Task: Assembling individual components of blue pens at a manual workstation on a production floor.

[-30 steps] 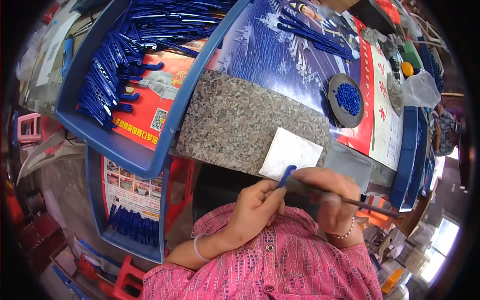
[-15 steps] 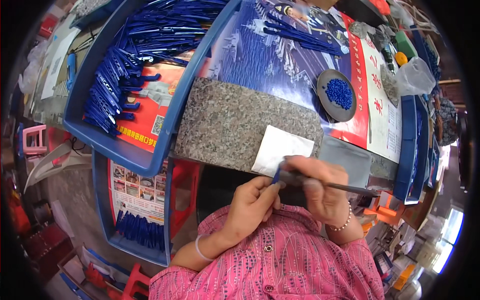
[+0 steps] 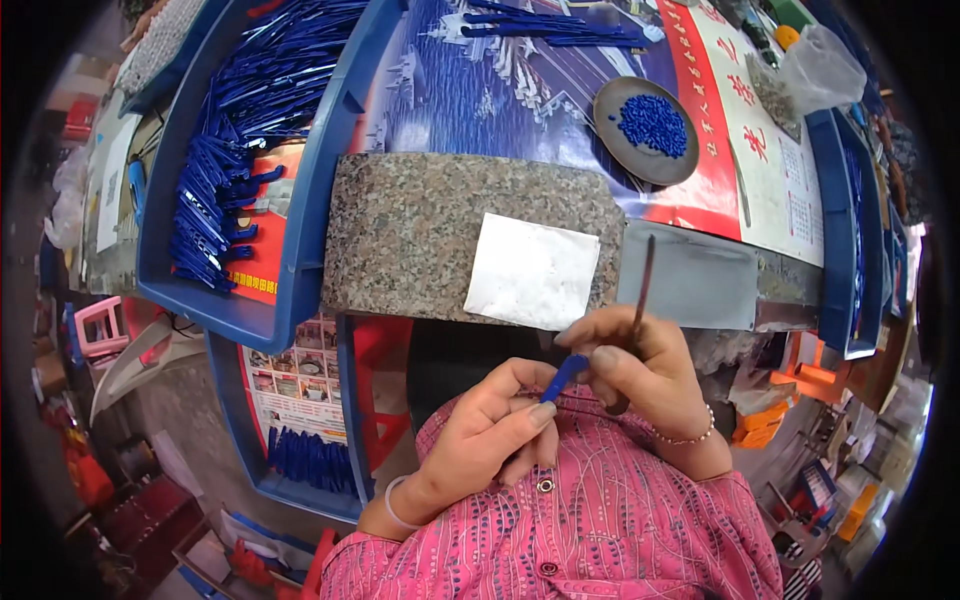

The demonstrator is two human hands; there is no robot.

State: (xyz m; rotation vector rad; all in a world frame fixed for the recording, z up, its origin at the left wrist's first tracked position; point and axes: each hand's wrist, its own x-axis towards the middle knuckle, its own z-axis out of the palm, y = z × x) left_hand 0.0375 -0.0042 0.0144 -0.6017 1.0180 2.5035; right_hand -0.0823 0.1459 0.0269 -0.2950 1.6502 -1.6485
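Note:
Close to my body, my left hand point(image 3: 500, 420) pinches a small, slim blue piece point(image 3: 563, 382) between thumb and fingers. My right hand point(image 3: 645, 372) is closed on a thin dark brown stick-like tool point(image 3: 646, 280), which points up past the knuckles. Its thumb and fingertips meet the upper end of the blue piece; whether they grip it, I cannot tell. Beyond the hands, a white folded cloth or paper point(image 3: 535, 272) lies on a speckled granite slab point(image 3: 400, 235). A round dish point(image 3: 640, 168) farther back holds many tiny blue pellets point(image 3: 652, 125).
A large blue tray point(image 3: 300, 260) full of long shiny blue pieces point(image 3: 270, 80) stands at left. Below it sits another blue tray point(image 3: 240, 420) with more pieces. Several blue strips point(image 3: 560, 32) lie on the poster-covered table. A grey plate point(image 3: 690, 275) borders the slab; blue bins point(image 3: 840, 240) stand right.
The tool in my right hand has swung from lying sideways to pointing upward. My right fingertips now touch the top of the blue piece. The view has shifted slightly.

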